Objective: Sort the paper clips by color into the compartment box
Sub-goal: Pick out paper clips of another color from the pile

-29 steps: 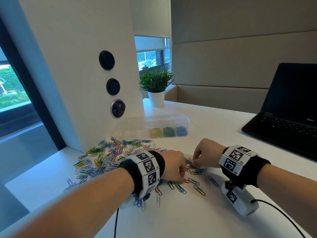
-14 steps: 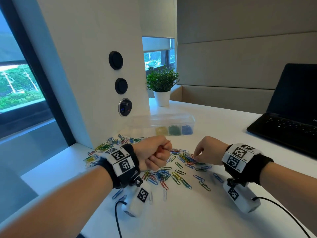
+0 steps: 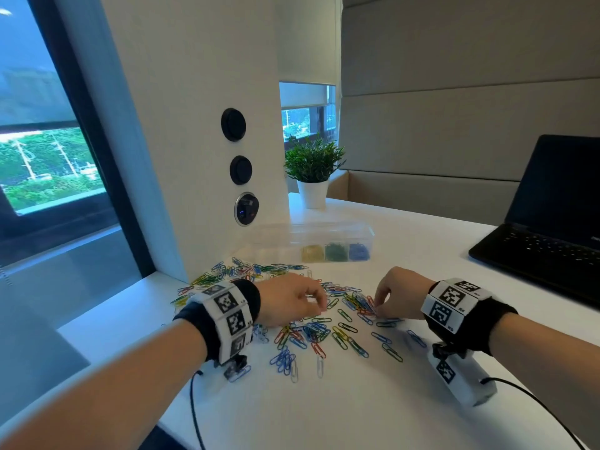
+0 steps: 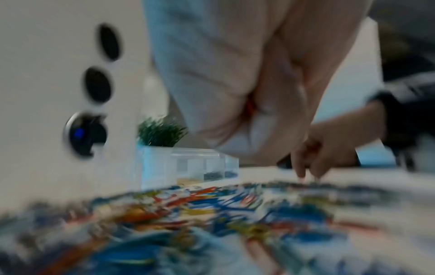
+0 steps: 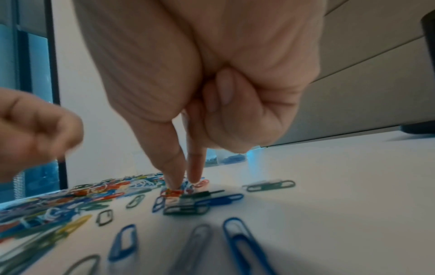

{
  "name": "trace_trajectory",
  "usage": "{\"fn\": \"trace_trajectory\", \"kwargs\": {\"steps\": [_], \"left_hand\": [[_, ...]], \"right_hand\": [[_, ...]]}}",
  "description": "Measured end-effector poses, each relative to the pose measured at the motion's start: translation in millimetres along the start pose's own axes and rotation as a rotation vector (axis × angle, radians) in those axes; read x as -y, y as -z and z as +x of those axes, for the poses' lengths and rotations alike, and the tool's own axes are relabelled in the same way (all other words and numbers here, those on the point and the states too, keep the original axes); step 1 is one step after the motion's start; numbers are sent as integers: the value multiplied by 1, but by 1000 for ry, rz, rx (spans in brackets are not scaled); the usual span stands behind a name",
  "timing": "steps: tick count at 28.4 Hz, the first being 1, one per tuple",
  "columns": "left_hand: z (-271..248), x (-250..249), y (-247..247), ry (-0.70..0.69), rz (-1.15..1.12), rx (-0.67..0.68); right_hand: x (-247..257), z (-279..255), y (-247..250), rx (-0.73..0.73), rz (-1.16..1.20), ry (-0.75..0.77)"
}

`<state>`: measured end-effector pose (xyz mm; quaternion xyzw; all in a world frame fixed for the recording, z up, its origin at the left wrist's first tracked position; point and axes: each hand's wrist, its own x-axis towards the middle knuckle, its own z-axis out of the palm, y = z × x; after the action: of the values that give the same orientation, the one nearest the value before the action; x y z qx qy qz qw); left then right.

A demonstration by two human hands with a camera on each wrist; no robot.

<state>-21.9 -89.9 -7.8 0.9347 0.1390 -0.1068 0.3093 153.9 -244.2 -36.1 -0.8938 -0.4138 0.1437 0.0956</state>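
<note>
Right hand (image 5: 200,83) presses thumb and forefinger onto a red wire paper clip (image 5: 173,192) among scattered coloured clips (image 3: 311,332) on the white table (image 3: 357,401). Left hand (image 3: 289,303), fingers curled, perhaps holds something red. Clear plastic compartment box (image 3: 324,237) stands well behind.

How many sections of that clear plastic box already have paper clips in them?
3, side by side at the right end of the clear plastic compartment box: yellow clips, then green clips, then blue clips at the very end. The sections further left look empty.
</note>
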Motion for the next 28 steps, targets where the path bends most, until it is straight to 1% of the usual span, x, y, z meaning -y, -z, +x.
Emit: {"fn": "trace_trajectory", "kwargs": {"steps": [1,2,4,8,11,16,18,20,23,28], "left_hand": [[0,-1,-1,-38,212,2],[0,-2,-2,-57,332,19],[1,-1,-4,-60,414,65],[8,1,-14,-29,458,101],[11,3,-15,-64,486,83],[12,9,-10,-80,475,-19],[9,10,-7,-108,453,-33],[8,11,-5,-135,463,-2],[9,11,-7,-107,485,55],[12,13,-12,-78,519,54]], "right_hand": [[2,-1,0,-4,1,16],[5,-2,-1,-1,6,36],[13,-5,-3,25,16,91],[26,-8,-10,53,-19,160],[30,-9,-14,63,-37,157],[28,-11,-11,69,-26,143],[28,-12,-8,71,-6,154],[31,-15,-8,75,17,189],[39,-16,-12,92,30,226],[48,-19,-21,87,-1,208]]}}
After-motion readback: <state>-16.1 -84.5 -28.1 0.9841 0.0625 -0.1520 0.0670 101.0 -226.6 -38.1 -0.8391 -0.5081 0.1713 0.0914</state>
